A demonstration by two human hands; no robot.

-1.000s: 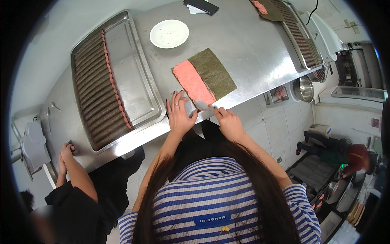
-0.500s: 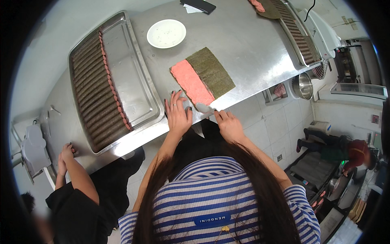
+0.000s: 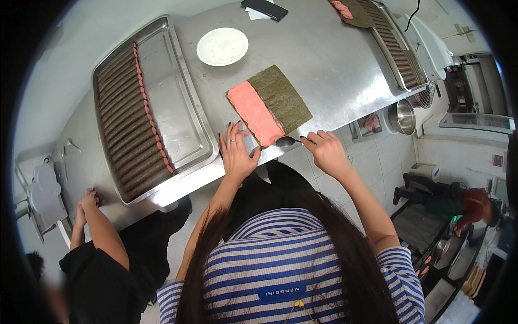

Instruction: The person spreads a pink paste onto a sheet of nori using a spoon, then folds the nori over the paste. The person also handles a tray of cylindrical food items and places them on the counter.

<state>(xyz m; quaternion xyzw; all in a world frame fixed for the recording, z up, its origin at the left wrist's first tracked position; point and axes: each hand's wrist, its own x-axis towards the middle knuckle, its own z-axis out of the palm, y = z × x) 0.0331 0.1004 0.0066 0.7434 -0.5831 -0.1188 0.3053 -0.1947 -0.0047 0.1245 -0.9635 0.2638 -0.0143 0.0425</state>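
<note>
A dark green seaweed sheet [image 3: 280, 96] lies on the steel table [image 3: 324, 59], its left half covered with pink paste [image 3: 254, 112]. My left hand [image 3: 236, 154] rests flat on the table at the sheet's near left corner, fingers spread, holding nothing. My right hand [image 3: 325, 151] holds a metal spoon [image 3: 286, 141] by its handle, with the bowl at the near edge of the pink paste.
A long steel tray [image 3: 178, 108] at the left holds several dark rolls with pink ends. A white plate [image 3: 222, 46] and a black phone [image 3: 264, 7] lie further back. A second tray [image 3: 394, 48] and another spread sheet [image 3: 350, 12] are at the far right. Another person's hand [image 3: 86, 201] grips the table's left end.
The view has shifted slightly. Both hands stay at the sheet's near edge; the spoon has moved a little along that edge.
</note>
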